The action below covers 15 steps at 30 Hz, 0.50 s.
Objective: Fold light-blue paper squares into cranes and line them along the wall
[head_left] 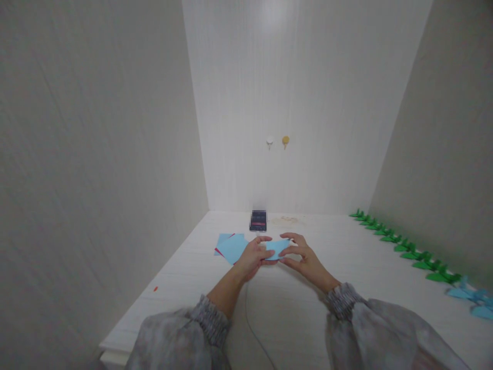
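Observation:
A light blue sheet of paper, partly folded, lies between my two hands on the white table. My left hand grips its left side with curled fingers. My right hand pinches its right side, thumb below and fingers over the top edge. Both wrists come out of grey patterned sleeves.
A stack of blue sheets with a red one beneath lies left of my hands. A small dark object sits behind. Green folded paper figures line the right wall, then blue ones. Two hooks hang on the back wall. A thin cable runs toward me.

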Motion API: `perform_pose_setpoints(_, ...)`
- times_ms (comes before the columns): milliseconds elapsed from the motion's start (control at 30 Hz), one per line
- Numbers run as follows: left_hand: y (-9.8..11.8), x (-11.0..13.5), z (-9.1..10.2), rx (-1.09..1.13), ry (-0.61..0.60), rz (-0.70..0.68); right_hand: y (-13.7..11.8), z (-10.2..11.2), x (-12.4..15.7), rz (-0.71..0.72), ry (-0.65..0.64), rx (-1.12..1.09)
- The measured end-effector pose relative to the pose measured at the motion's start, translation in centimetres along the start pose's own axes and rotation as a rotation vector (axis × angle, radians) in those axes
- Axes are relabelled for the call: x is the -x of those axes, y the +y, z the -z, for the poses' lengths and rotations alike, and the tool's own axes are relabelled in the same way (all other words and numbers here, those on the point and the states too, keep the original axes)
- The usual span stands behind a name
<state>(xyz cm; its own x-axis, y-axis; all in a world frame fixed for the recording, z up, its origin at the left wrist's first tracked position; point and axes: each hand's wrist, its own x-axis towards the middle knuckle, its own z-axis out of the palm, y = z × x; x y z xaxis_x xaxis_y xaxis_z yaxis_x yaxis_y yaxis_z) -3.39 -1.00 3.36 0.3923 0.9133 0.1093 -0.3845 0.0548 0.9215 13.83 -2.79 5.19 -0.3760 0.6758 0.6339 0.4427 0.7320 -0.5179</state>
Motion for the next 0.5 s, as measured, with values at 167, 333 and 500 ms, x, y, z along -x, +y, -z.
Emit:
perform_pose_setpoints(167,0.1,0.2,-0.1,0.03,-0.064,0.014,1.1,-0.5,0.1,-0.082,0.029,-0.009)
perform_pose_setpoints(333,0.4,0.4,-0.6,0.046,-0.151,0.039,1.8,-1.0,0.1,-0.113,0.088,0.016)
perform_pose_setpoints(500,0.4,0.4,-1.1,0.047,-0.19,0.042,1.4,-1.2,0.3,-0.119,0.122,0.049)
